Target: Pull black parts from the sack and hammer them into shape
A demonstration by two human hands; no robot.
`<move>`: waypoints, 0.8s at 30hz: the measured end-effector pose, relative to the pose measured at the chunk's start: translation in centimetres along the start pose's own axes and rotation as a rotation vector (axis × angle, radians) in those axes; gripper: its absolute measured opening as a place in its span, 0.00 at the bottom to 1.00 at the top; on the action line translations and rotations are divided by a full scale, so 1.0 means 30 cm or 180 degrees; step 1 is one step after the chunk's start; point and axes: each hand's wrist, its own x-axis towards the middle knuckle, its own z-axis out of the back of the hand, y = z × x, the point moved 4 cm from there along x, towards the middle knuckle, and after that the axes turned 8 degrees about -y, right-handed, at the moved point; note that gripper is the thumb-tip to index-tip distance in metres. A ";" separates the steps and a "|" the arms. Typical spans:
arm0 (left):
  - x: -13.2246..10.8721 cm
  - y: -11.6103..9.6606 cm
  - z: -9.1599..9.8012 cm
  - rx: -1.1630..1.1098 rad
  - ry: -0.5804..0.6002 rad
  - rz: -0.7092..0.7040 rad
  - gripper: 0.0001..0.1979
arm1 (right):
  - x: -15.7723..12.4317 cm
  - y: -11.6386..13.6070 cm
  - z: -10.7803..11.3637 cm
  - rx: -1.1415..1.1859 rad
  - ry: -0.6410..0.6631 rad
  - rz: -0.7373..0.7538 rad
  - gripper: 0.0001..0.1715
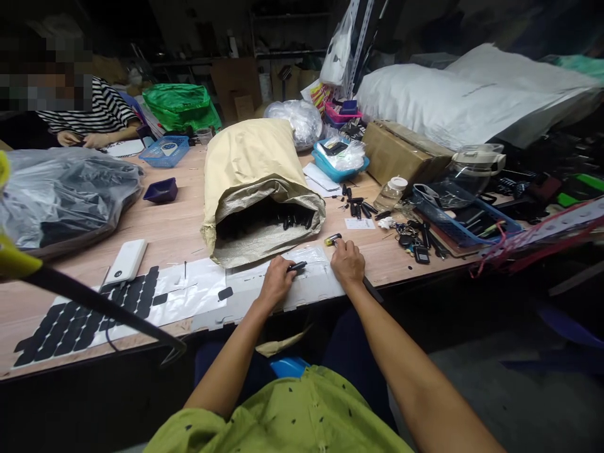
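At 9 o'clock from the left hand (278,280), a sheet with black patches (129,292) lies on the surface (186,189). At 12 o'clock, a tan sack (255,151) lies with its mouth toward the person. The left hand grips a black piece (297,266) above a pale panel (314,286). At 3 o'clock, the right hand (348,263) has curled fingers beside a yellow-and-black item (333,240) — whether it is gripped cannot be told. Loose black parts (358,206) lie at the right hand's 12 o'clock.
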 end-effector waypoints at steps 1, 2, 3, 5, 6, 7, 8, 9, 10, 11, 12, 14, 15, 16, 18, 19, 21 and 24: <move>-0.015 -0.003 -0.013 0.0014 0.0041 -0.0059 0.10 | 0.000 0.000 -0.001 0.0004 0.0003 -0.0010 0.17; -0.024 -0.002 -0.023 0.0027 0.0057 -0.0092 0.10 | 0.000 0.000 -0.003 0.0009 0.0007 -0.0019 0.17; -0.029 0.000 -0.029 0.0030 0.0049 -0.0112 0.10 | 0.000 0.000 -0.005 0.0017 0.0010 -0.0026 0.17; -0.031 0.006 -0.034 0.0004 -0.0010 -0.0166 0.10 | -0.001 0.000 -0.008 0.0046 0.0013 -0.0031 0.17; -0.030 0.008 -0.033 -0.0018 -0.0045 -0.0188 0.10 | -0.002 -0.001 -0.009 0.0070 0.0014 -0.0028 0.17; -0.028 0.010 -0.033 -0.0040 -0.0077 -0.0200 0.10 | -0.002 -0.003 -0.010 0.0099 0.0016 -0.0022 0.17; -0.026 0.012 -0.032 -0.0059 -0.0100 -0.0203 0.09 | -0.001 -0.005 -0.010 0.0137 0.0022 -0.0014 0.18; -0.024 0.013 -0.032 -0.0074 -0.0108 -0.0194 0.09 | 0.002 -0.008 -0.008 0.0183 0.0036 -0.0005 0.18; -0.023 0.015 -0.032 -0.0086 -0.0102 -0.0175 0.09 | 0.006 -0.011 -0.006 0.0239 0.0065 0.0000 0.18; -0.022 0.015 -0.032 -0.0095 -0.0090 -0.0153 0.08 | 0.011 -0.016 -0.003 0.0308 0.0110 -0.0005 0.18; -0.021 0.015 -0.032 -0.0102 -0.0074 -0.0133 0.08 | 0.016 -0.021 0.003 0.0390 0.0166 -0.0025 0.18; -0.019 0.014 -0.033 -0.0113 -0.0048 -0.0086 0.08 | 0.026 -0.031 0.021 0.0592 0.0268 -0.0124 0.19; -0.019 0.013 -0.033 -0.0121 -0.0043 -0.0064 0.08 | 0.028 -0.035 0.035 0.0720 0.0287 -0.0193 0.19; -0.019 0.012 -0.033 -0.0133 -0.0045 -0.0047 0.08 | 0.027 -0.037 0.052 0.0879 0.0276 -0.0253 0.20; -0.019 0.010 -0.034 -0.0158 -0.0061 -0.0015 0.08 | 0.015 -0.030 0.094 0.1330 0.0195 -0.0262 0.20; -0.019 0.009 -0.035 -0.0169 -0.0069 0.0000 0.07 | 0.003 -0.021 0.118 0.1600 0.0153 -0.0204 0.20; -0.020 0.009 -0.037 -0.0192 -0.0083 0.0028 0.07 | -0.029 0.007 0.166 0.2118 0.0123 -0.0004 0.20; -0.019 0.009 -0.042 -0.0230 -0.0096 0.0057 0.07 | -0.082 0.050 0.224 0.2514 0.0169 0.0205 0.19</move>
